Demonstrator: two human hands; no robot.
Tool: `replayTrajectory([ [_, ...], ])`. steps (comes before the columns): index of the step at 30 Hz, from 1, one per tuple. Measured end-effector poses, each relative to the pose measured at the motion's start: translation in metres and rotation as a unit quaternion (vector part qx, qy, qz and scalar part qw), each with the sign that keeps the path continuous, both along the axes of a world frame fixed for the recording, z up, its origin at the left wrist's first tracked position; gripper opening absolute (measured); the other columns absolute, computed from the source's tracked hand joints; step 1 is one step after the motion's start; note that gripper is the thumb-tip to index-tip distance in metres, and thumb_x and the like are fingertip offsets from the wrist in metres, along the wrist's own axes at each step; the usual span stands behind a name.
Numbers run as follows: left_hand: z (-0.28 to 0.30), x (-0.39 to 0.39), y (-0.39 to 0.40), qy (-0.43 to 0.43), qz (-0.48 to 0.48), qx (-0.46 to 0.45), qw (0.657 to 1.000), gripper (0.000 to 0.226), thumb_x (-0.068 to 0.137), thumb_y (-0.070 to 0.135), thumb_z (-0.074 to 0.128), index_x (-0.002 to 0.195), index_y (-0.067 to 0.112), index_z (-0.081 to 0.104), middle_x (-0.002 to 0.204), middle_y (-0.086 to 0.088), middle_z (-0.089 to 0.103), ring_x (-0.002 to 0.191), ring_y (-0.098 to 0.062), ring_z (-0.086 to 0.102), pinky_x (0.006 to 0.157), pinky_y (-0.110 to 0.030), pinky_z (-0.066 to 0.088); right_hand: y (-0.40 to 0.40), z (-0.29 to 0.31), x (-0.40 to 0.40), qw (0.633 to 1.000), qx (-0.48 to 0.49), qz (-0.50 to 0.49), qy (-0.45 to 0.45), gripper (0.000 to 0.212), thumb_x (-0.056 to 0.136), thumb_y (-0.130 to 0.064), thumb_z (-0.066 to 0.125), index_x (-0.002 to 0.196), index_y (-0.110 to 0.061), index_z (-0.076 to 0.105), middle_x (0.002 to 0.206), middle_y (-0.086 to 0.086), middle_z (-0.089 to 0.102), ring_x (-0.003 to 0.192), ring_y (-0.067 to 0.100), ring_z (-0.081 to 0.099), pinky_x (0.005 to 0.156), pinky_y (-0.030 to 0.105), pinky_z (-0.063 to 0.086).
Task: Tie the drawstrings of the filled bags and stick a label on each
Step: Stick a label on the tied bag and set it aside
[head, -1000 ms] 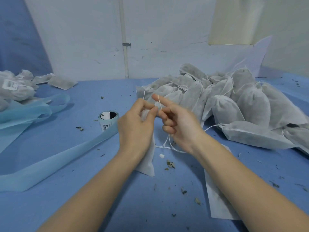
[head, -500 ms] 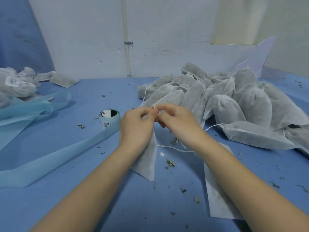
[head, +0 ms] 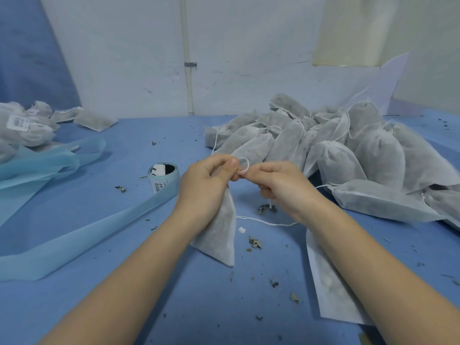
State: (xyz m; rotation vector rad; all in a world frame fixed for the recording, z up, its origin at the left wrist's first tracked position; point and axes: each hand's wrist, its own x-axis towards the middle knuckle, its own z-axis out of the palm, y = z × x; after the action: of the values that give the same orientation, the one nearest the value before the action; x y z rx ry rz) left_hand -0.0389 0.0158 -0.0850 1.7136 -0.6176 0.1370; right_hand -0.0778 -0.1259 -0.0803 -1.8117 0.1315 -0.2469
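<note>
Hands: left hand (head: 206,183) grips bag (head: 219,232) neck steady, right hand (head: 278,185) fingers pinch drawstring (head: 242,165) loop for knotting, untied pile (head: 348,150) at 2 o'clock.

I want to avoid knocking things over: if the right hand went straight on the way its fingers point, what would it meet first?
The right hand points leftward at the left hand, which probably comes first, almost touching across the drawstring.

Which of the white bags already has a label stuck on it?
The labelled bag at the far left edge: a white barcode sticker sits on it. The bag in the hands and the pile at right show none.
</note>
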Motion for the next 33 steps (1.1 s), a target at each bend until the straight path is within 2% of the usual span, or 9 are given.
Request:
replayTrajectory([
  [2, 0.003, -0.002, 0.001, -0.073, 0.025, 0.070, 0.995, 0.026, 0.092, 0.026, 0.057, 0.072, 0.040, 0.065, 0.059, 0.020, 0.059, 0.065, 0.009, 0.053, 0.067, -0.007, 0.036, -0.001, 0.002, -0.001, 1.000, 0.024, 0.009, 0.000, 0.021, 0.082, -0.022, 0.071, 0.068, -0.008, 0.072, 0.050, -0.013, 0.032, 0.048, 0.006, 0.028, 0.044, 0.013, 0.025],
  [4, 0.005, -0.004, 0.001, -0.142, 0.058, 0.109, 0.982, 0.020, 0.091, 0.024, 0.059, 0.077, 0.033, 0.070, 0.059, 0.022, 0.055, 0.070, 0.010, 0.051, 0.067, -0.003, 0.033, -0.002, 0.001, 0.000, 0.997, 0.078, 0.017, 0.006, 0.033, 0.081, -0.017, 0.071, 0.049, -0.018, 0.062, 0.052, -0.009, 0.032, 0.049, 0.007, 0.024, 0.045, 0.018, 0.020],
  [8, 0.004, -0.003, 0.001, -0.214, 0.112, 0.164, 0.957, 0.017, 0.093, 0.020, 0.057, 0.087, 0.017, 0.072, 0.065, 0.014, 0.049, 0.069, -0.004, 0.042, 0.064, -0.016, 0.027, -0.004, 0.002, 0.002, 0.973, 0.226, 0.047, 0.029, 0.015, 0.082, -0.020, 0.069, 0.071, -0.010, 0.065, 0.058, -0.002, 0.045, 0.045, 0.005, 0.025, 0.040, 0.016, 0.020],
  [11, 0.001, -0.001, 0.001, -0.240, 0.129, 0.176, 0.946, 0.017, 0.093, 0.020, 0.057, 0.087, 0.013, 0.072, 0.069, 0.008, 0.049, 0.069, -0.011, 0.045, 0.064, -0.018, 0.026, -0.003, 0.000, 0.000, 0.983, 0.171, 0.060, 0.006, 0.013, 0.071, -0.023, 0.075, 0.073, -0.010, 0.077, 0.063, -0.003, 0.045, 0.051, 0.006, 0.026, 0.043, 0.017, 0.020],
  [15, -0.003, -0.001, -0.001, -0.235, 0.123, 0.182, 0.947, 0.017, 0.093, 0.021, 0.057, 0.088, 0.011, 0.070, 0.071, 0.008, 0.049, 0.071, -0.014, 0.046, 0.067, -0.022, 0.031, -0.003, -0.004, 0.001, 0.988, 0.152, 0.007, 0.005, 0.010, 0.081, -0.008, 0.071, 0.075, -0.008, 0.078, 0.065, -0.001, 0.041, 0.051, 0.006, 0.028, 0.045, 0.017, 0.023],
  [21, -0.009, -0.002, -0.003, -0.176, 0.130, 0.157, 0.963, 0.015, 0.093, 0.026, 0.055, 0.092, 0.015, 0.065, 0.086, 0.008, 0.059, 0.087, -0.017, 0.056, 0.076, -0.027, 0.037, -0.003, -0.001, 0.001, 0.983, 0.184, -0.028, 0.011, 0.013, 0.081, -0.005, 0.070, 0.069, -0.008, 0.075, 0.058, -0.004, 0.042, 0.051, 0.008, 0.027, 0.042, 0.017, 0.024],
  [29, -0.003, -0.003, -0.007, 0.016, 0.057, 0.064, 0.996, 0.021, 0.092, 0.023, 0.054, 0.072, 0.028, 0.060, 0.067, 0.017, 0.061, 0.066, 0.004, 0.051, 0.063, -0.012, 0.037, 0.004, 0.006, -0.005, 0.915, 0.377, 0.107, 0.092, 0.009, 0.069, -0.010, 0.061, 0.077, -0.005, 0.060, 0.054, -0.005, 0.032, 0.052, 0.006, 0.009, 0.041, 0.013, 0.013],
  [31, -0.002, -0.005, -0.008, -0.011, 0.058, 0.063, 0.996, 0.015, 0.089, 0.019, 0.058, 0.076, 0.027, 0.059, 0.071, 0.018, 0.059, 0.067, 0.004, 0.051, 0.061, -0.008, 0.035, 0.008, 0.005, -0.005, 0.895, 0.422, 0.108, 0.098, 0.007, 0.071, -0.009, 0.059, 0.077, -0.005, 0.058, 0.054, -0.005, 0.032, 0.053, 0.005, 0.009, 0.042, 0.012, 0.013],
  [33, -0.003, -0.010, -0.008, -0.092, 0.071, 0.061, 0.991, 0.018, 0.086, 0.010, 0.060, 0.088, 0.028, 0.057, 0.084, 0.016, 0.060, 0.081, 0.002, 0.053, 0.071, -0.006, 0.036, 0.011, 0.004, -0.004, 0.889, 0.437, 0.097, 0.094, 0.007, 0.071, -0.008, 0.059, 0.077, -0.005, 0.060, 0.055, -0.004, 0.033, 0.051, 0.005, 0.010, 0.041, 0.012, 0.015],
])
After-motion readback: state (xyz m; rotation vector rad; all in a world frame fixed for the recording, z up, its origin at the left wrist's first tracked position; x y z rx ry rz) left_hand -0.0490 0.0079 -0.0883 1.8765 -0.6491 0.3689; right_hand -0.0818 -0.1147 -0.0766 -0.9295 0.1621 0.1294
